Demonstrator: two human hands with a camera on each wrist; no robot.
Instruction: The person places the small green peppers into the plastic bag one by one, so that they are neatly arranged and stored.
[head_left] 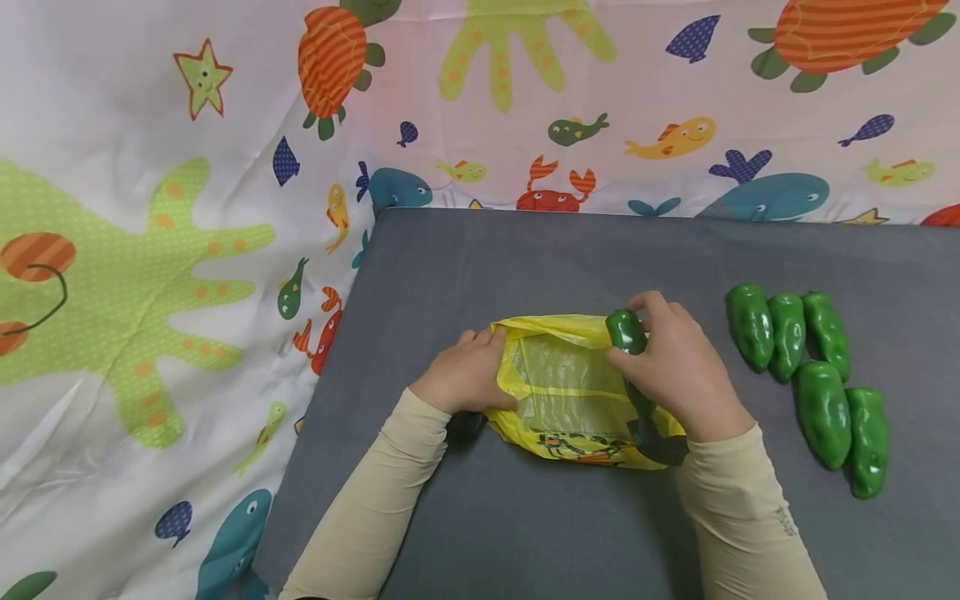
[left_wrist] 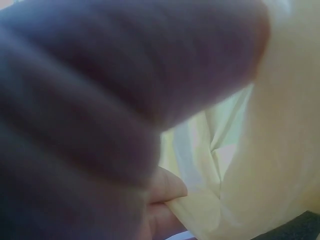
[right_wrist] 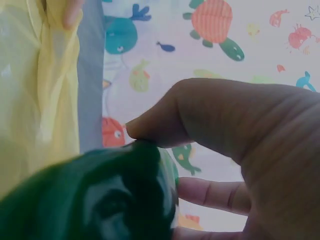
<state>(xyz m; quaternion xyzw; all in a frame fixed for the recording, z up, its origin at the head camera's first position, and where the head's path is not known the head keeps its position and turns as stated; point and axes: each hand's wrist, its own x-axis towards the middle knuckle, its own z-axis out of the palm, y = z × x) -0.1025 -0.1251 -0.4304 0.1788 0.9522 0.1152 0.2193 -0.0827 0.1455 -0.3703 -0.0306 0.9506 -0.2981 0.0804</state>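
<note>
A yellow plastic bag (head_left: 573,404) with a printed picture on its front lies with its mouth spread wide, facing up. At its left rim my left hand (head_left: 468,371) grips the plastic; in the left wrist view fingertips (left_wrist: 167,186) pinch a fold of it. My right hand (head_left: 678,367) holds a glossy green pepper (head_left: 626,332) over the bag's right rim. The right wrist view has the thumb on top of this pepper (right_wrist: 115,200) and other fingers against its side. The pepper's lower part is partly hidden by the hand.
Several green peppers (head_left: 821,412) lie in a cluster on the grey tabletop (head_left: 525,533), right of my right hand. A white cloth (head_left: 247,117) printed with sea animals hangs behind the table and along its left side. Dark wrist devices (head_left: 663,446) sit under my wrists.
</note>
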